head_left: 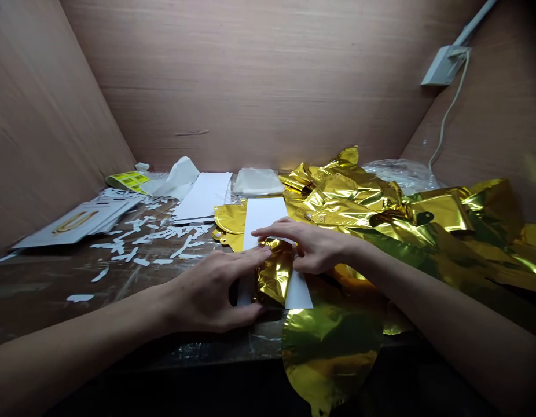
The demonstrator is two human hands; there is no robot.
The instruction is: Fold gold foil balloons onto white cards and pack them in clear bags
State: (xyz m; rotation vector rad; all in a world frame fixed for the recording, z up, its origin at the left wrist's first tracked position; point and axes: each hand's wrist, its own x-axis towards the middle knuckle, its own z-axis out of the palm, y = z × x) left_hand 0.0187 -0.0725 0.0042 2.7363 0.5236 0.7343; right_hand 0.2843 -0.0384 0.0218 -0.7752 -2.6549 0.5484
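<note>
In the middle of the table lies a long white card (264,211), with a folded gold foil balloon (274,275) on its near half. My left hand (216,286) rests at the left side of the card. Its fingertips touch the folded foil and its thumb is stretched apart near the card's near edge. From the right, my right hand (309,246) reaches over the card; its index finger is extended across the upper part of the foil, and its thumb is by the foil's right side. Another gold foil balloon (333,353) hangs over the table's front edge.
A large heap of gold foil balloons (350,202) covers the right side. At the left are printed white cards (77,223), white paper scraps (133,240) and a yellow label sheet (129,181). Blank cards (205,194) and clear bags (258,181) lie behind. Wooden panels (250,75) enclose the table.
</note>
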